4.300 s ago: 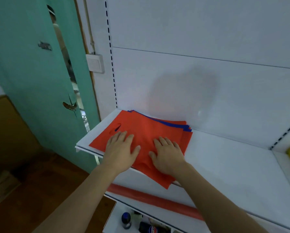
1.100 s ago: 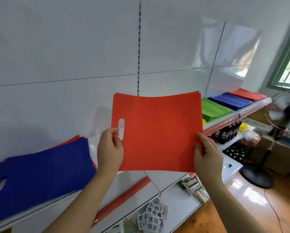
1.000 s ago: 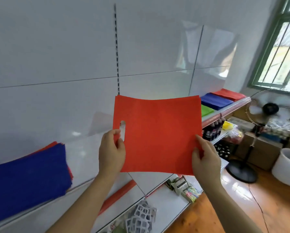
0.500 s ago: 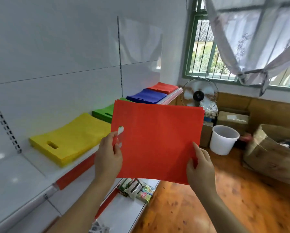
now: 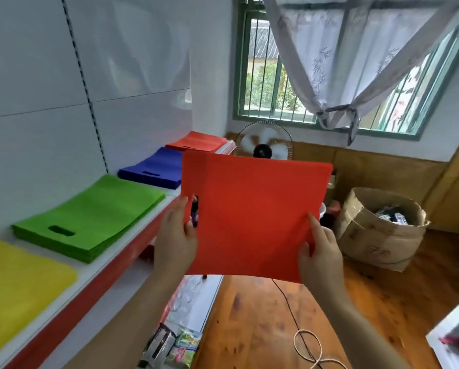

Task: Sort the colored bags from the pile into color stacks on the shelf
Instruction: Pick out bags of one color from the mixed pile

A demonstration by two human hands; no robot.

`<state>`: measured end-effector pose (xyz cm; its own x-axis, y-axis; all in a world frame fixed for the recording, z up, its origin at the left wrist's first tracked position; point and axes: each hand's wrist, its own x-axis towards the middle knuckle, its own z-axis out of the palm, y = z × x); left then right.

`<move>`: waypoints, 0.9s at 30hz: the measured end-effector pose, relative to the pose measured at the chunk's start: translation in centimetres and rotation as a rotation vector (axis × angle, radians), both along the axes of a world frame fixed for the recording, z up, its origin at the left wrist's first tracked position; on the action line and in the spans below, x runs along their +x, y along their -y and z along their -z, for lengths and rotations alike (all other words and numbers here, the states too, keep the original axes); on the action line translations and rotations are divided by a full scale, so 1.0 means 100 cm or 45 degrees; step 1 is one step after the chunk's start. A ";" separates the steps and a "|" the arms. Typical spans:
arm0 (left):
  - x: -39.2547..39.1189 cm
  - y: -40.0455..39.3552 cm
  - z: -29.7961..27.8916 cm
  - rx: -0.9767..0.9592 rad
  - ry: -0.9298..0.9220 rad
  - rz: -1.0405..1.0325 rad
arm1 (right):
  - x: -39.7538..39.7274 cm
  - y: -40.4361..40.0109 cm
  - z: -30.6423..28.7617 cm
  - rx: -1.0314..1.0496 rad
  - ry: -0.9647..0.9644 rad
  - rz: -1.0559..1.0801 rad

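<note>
The left hand (image 5: 175,241) pinches the left edge of a red bag (image 5: 252,217) beside its handle slot, thumb on the near face and the other fingers curled out of sight behind. The right hand (image 5: 320,255) pinches the bag's lower right corner the same way, thumb lying up the near face. Between the two hands the bag hangs upright and flat in the air, clear of the shelf (image 5: 95,278).

Left of the left fingers, on the white shelf with its red front strip, lie the sorted stacks: the yellow stack (image 5: 15,286) nearest, then the green stack (image 5: 90,217), its handle slot facing the front. Beyond the left fingertips come the blue stack (image 5: 154,169) and, farthest along, the red stack (image 5: 196,141).

Right of the right fingers an open cardboard box (image 5: 377,235) stands on the wooden floor (image 5: 249,328). Past the bag's top edge a standing fan (image 5: 264,141) shows under the green-framed window (image 5: 276,75) with its knotted curtain (image 5: 337,75).
</note>
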<state>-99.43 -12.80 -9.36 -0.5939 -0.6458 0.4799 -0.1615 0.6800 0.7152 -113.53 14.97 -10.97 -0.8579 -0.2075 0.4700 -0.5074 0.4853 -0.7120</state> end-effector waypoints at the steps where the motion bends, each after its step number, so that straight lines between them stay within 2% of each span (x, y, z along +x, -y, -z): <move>1: -0.019 0.002 0.001 0.004 0.007 0.031 | -0.013 0.000 0.002 0.005 0.002 0.015; 10: -0.202 0.032 0.020 -0.024 0.033 0.093 | -0.181 0.018 0.025 0.033 0.046 0.123; 17: -0.339 0.059 0.013 -0.020 0.072 0.048 | -0.324 0.047 0.018 0.021 0.043 0.075; 27: -0.465 0.135 0.024 0.082 0.097 -0.098 | -0.481 0.145 0.018 0.050 0.070 -0.066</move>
<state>-145.94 -26.26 -11.75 -0.5745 -0.7190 0.3912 -0.2670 0.6164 0.7408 -161.65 0.47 -12.78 -0.8698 -0.2696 0.4131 -0.4933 0.4872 -0.7206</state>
